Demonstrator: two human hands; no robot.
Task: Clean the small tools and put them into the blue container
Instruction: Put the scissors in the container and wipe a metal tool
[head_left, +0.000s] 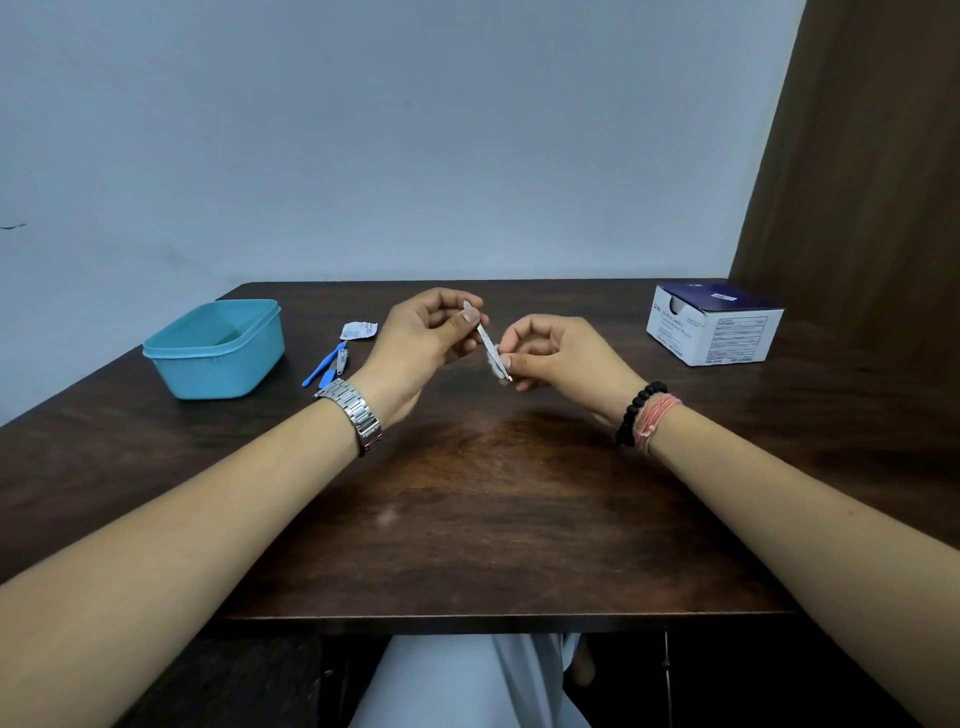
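Both forearms reach over the dark wooden table (493, 519), hands meeting above its middle

Left hand (421, 338), steel watch (353, 415) on its wrist, pinches the upper end of a slim metal nail file (485, 338); right hand (550, 353) pinches a small white wipe (493, 361) round the file's lower end. Well to the left stands the open blue container (215, 348), with blue-handled small tools (327, 364) and a torn sachet (358, 330) lying beside it; a swab box (714, 322) sits far right
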